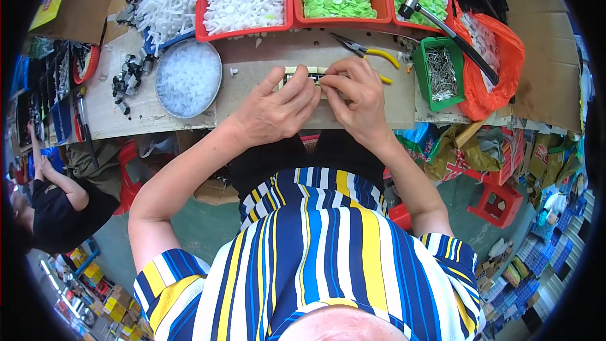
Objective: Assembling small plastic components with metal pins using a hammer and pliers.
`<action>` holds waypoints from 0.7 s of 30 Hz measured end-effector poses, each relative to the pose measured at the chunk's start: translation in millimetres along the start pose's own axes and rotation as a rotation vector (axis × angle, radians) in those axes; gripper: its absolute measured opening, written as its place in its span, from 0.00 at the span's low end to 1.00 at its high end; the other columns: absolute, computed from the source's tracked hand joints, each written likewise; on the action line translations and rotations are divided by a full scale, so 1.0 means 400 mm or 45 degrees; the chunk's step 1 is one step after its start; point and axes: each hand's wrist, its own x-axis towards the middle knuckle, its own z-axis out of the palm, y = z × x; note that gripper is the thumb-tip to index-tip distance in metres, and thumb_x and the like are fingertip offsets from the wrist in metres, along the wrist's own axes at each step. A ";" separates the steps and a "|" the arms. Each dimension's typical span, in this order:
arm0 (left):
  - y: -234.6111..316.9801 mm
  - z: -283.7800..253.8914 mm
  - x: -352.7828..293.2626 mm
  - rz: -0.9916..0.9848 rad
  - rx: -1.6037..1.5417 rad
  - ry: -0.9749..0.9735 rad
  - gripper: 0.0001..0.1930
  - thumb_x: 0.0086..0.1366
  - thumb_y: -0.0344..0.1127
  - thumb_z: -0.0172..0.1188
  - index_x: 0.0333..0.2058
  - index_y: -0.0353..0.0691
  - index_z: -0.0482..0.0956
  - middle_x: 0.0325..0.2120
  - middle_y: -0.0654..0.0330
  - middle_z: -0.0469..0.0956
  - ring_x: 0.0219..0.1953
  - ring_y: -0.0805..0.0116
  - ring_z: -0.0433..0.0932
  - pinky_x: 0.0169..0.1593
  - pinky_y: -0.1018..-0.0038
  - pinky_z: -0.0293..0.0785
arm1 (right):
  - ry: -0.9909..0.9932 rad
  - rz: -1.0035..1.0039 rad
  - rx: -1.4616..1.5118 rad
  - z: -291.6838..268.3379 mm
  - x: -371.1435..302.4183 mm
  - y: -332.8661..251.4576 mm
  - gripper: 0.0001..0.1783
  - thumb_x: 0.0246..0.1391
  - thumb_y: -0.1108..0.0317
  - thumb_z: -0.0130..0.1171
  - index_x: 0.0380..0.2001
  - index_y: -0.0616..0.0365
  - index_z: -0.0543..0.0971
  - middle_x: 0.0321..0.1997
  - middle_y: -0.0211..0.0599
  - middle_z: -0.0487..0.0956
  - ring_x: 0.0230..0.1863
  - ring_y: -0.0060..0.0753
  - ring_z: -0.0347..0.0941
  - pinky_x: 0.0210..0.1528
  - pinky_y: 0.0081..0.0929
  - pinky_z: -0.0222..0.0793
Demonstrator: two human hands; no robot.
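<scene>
At the table's near edge, a small cream-and-black block (310, 70) lies between my two hands, partly hidden by the fingers. My left hand (278, 106) is closed round its left side, thumb and index finger curled over it. On the other side my right hand (358, 96) pinches close to the block's right end; whatever sits between those fingertips is too small to make out. Just beyond the right hand lie pliers (372, 54) with yellow handles. A round metal dish (216, 88) of translucent white pieces stands to the left of my left hand.
Red bins (246, 33) of white and green plastic parts line the back. At right are a green box (459, 91) of metal pins, a hammer (464, 44) and an orange bag (514, 66). Black clips (129, 79) lie left. Another person (60, 208) works at far left.
</scene>
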 end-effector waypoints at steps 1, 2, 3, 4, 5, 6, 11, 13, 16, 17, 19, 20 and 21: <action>0.001 -0.001 0.001 0.001 -0.002 0.001 0.18 0.55 0.38 0.56 0.44 0.42 0.82 0.43 0.60 0.77 0.55 0.60 0.73 0.58 0.57 0.62 | 0.005 -0.009 -0.015 0.000 0.000 -0.001 0.06 0.41 0.75 0.66 0.27 0.57 0.81 0.34 0.32 0.77 0.41 0.39 0.74 0.43 0.37 0.66; 0.001 -0.005 0.004 0.022 0.028 -0.003 0.18 0.55 0.39 0.55 0.43 0.40 0.82 0.42 0.59 0.77 0.55 0.59 0.73 0.57 0.57 0.62 | 0.010 -0.015 -0.032 0.000 -0.001 -0.004 0.07 0.41 0.75 0.66 0.27 0.57 0.81 0.34 0.32 0.77 0.42 0.40 0.74 0.43 0.38 0.66; 0.000 -0.009 0.008 0.042 0.057 -0.005 0.18 0.55 0.39 0.55 0.42 0.39 0.82 0.41 0.58 0.77 0.55 0.59 0.73 0.57 0.58 0.63 | 0.011 -0.013 -0.037 -0.002 -0.001 -0.006 0.07 0.41 0.75 0.66 0.27 0.57 0.81 0.34 0.32 0.77 0.42 0.40 0.74 0.43 0.38 0.66; -0.004 -0.014 0.013 0.044 0.054 0.000 0.18 0.55 0.39 0.55 0.42 0.39 0.82 0.41 0.58 0.77 0.55 0.59 0.73 0.57 0.58 0.63 | -0.005 -0.026 -0.058 -0.005 0.001 -0.009 0.07 0.41 0.75 0.66 0.28 0.57 0.81 0.35 0.32 0.77 0.42 0.39 0.74 0.43 0.38 0.66; -0.012 -0.020 0.020 0.136 0.089 -0.026 0.18 0.55 0.39 0.55 0.41 0.37 0.82 0.41 0.57 0.78 0.55 0.58 0.73 0.57 0.58 0.63 | -0.019 -0.040 -0.082 -0.007 0.004 -0.011 0.07 0.41 0.75 0.65 0.28 0.57 0.81 0.35 0.32 0.77 0.43 0.39 0.74 0.44 0.38 0.66; -0.021 -0.027 0.027 0.228 0.125 -0.050 0.18 0.55 0.39 0.55 0.40 0.36 0.83 0.41 0.56 0.78 0.56 0.57 0.73 0.57 0.58 0.64 | -0.015 -0.039 -0.092 -0.010 0.005 -0.013 0.07 0.41 0.75 0.65 0.28 0.57 0.81 0.35 0.32 0.77 0.43 0.39 0.74 0.44 0.38 0.66; -0.055 -0.039 0.057 0.423 0.122 -0.107 0.17 0.54 0.38 0.55 0.38 0.35 0.82 0.41 0.55 0.78 0.56 0.55 0.72 0.57 0.57 0.65 | -0.094 -0.040 -0.133 -0.026 0.003 -0.018 0.07 0.42 0.74 0.64 0.29 0.58 0.81 0.38 0.35 0.77 0.44 0.41 0.73 0.45 0.38 0.66; -0.056 -0.029 0.054 0.439 0.051 -0.120 0.17 0.54 0.37 0.55 0.39 0.35 0.82 0.40 0.55 0.78 0.55 0.55 0.72 0.57 0.57 0.66 | -0.102 -0.037 -0.109 -0.039 -0.001 -0.009 0.08 0.43 0.74 0.64 0.31 0.58 0.81 0.39 0.36 0.77 0.45 0.42 0.74 0.46 0.38 0.66; -0.047 -0.016 0.033 0.047 -0.398 -0.064 0.15 0.54 0.32 0.63 0.41 0.35 0.79 0.38 0.55 0.75 0.51 0.55 0.74 0.54 0.59 0.70 | -0.053 0.014 -0.109 -0.092 0.002 0.000 0.09 0.48 0.75 0.64 0.35 0.59 0.81 0.42 0.42 0.77 0.45 0.44 0.74 0.48 0.39 0.68; -0.052 -0.018 0.034 0.048 -0.394 -0.064 0.15 0.54 0.32 0.63 0.41 0.35 0.79 0.38 0.55 0.75 0.51 0.55 0.74 0.54 0.59 0.70 | -0.010 0.030 -0.170 -0.133 0.005 0.003 0.09 0.49 0.75 0.63 0.36 0.59 0.81 0.42 0.43 0.77 0.45 0.45 0.75 0.47 0.40 0.69; -0.063 -0.022 0.049 -0.144 -0.790 -0.060 0.16 0.52 0.30 0.67 0.41 0.36 0.80 0.37 0.55 0.75 0.49 0.53 0.74 0.51 0.59 0.71 | 0.176 0.151 -0.275 -0.213 -0.003 0.059 0.10 0.50 0.76 0.63 0.37 0.60 0.81 0.43 0.44 0.77 0.43 0.46 0.76 0.44 0.39 0.71; -0.073 -0.022 0.068 -0.153 -0.839 -0.004 0.15 0.51 0.29 0.69 0.39 0.36 0.80 0.36 0.54 0.76 0.45 0.52 0.75 0.47 0.60 0.73 | 0.226 0.219 -0.401 -0.258 -0.011 0.088 0.09 0.50 0.75 0.63 0.37 0.60 0.81 0.42 0.44 0.77 0.42 0.47 0.76 0.43 0.39 0.72; -0.083 -0.019 0.088 -0.147 -0.838 -0.008 0.15 0.51 0.29 0.69 0.39 0.36 0.80 0.36 0.54 0.76 0.45 0.52 0.75 0.47 0.60 0.73 | 0.272 0.284 -0.523 -0.298 -0.017 0.114 0.09 0.50 0.75 0.63 0.37 0.60 0.81 0.41 0.45 0.77 0.42 0.48 0.76 0.42 0.38 0.72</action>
